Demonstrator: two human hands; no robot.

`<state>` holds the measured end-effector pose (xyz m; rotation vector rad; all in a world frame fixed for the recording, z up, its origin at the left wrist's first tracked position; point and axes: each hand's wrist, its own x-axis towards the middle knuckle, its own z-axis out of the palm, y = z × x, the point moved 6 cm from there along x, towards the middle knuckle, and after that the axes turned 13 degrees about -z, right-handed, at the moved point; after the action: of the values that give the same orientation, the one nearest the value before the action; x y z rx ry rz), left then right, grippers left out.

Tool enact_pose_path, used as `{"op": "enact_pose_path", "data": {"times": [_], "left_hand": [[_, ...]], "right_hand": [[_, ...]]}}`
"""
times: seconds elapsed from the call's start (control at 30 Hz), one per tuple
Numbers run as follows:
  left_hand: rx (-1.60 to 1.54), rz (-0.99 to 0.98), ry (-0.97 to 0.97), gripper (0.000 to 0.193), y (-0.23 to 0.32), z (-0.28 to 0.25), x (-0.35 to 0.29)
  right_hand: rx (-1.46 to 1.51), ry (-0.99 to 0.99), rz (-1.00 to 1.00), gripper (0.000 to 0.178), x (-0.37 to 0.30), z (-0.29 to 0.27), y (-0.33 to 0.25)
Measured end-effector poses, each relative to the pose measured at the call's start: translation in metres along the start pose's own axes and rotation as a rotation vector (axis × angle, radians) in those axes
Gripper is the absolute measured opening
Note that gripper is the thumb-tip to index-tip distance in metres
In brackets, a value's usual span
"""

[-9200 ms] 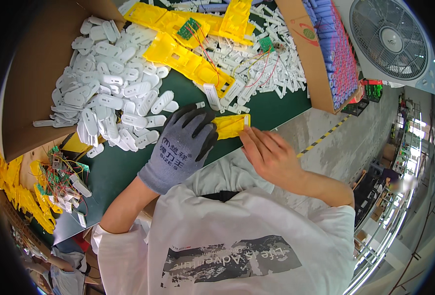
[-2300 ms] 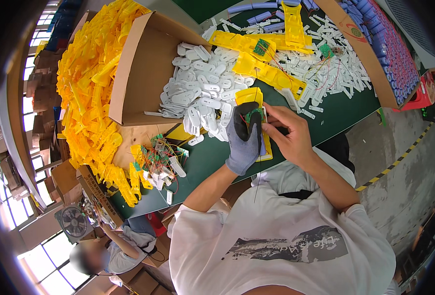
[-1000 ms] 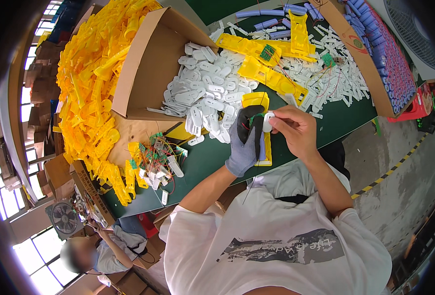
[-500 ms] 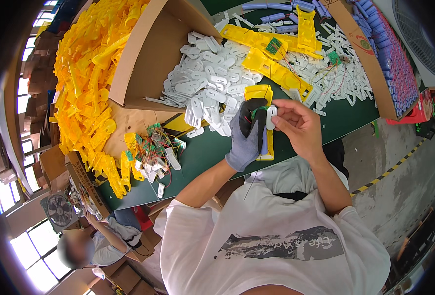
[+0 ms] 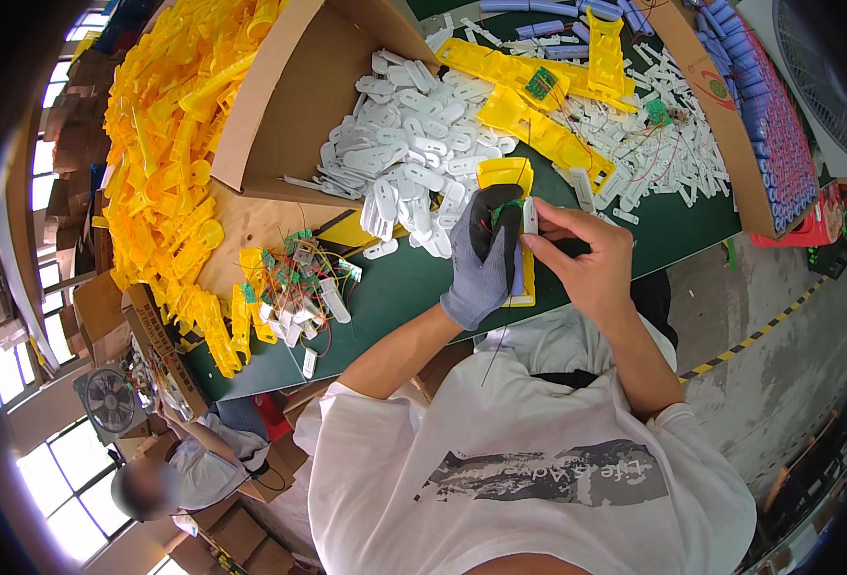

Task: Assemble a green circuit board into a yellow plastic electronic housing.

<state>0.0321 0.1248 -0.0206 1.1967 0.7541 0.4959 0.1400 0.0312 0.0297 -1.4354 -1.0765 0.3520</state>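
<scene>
My gloved left hand (image 5: 486,254) (grey knit, dark palm) is clasping the glossy yellow plastic housing (image 5: 510,192) over the green mat (image 5: 414,287); my bare right hand (image 5: 586,264) is pinching a small white oblong piece (image 5: 530,215) against it.

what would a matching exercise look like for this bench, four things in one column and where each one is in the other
Things:
1. left hand
2. right hand
3. heap of white plastic pieces
4. cluster of small green circuit boards with wires

Places or states:
A. spread on the green table beside the open cardboard box
B. bare, pinching a small white piece
C. at the near left edge of the table, next to yellow parts
D. in a grey glove, wrapped around a yellow housing

Pairs: 1-D, 2-B, 3-A, 4-C
</scene>
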Motion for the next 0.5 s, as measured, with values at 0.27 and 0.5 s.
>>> {"op": "enact_pose_path", "data": {"times": [0.27, 0.5], "left_hand": [[0.246, 0.126, 0.057, 0.021, 0.015, 0.003, -0.005], [0.262, 0.216, 0.087, 0.021, 0.017, 0.004, -0.003]], "right_hand": [[0.089, -0.077, 0.262, 0.037, 0.000, 0.005, 0.003], [0.316, -0.034, 0.244, 0.036, -0.006, 0.004, 0.023]]}}
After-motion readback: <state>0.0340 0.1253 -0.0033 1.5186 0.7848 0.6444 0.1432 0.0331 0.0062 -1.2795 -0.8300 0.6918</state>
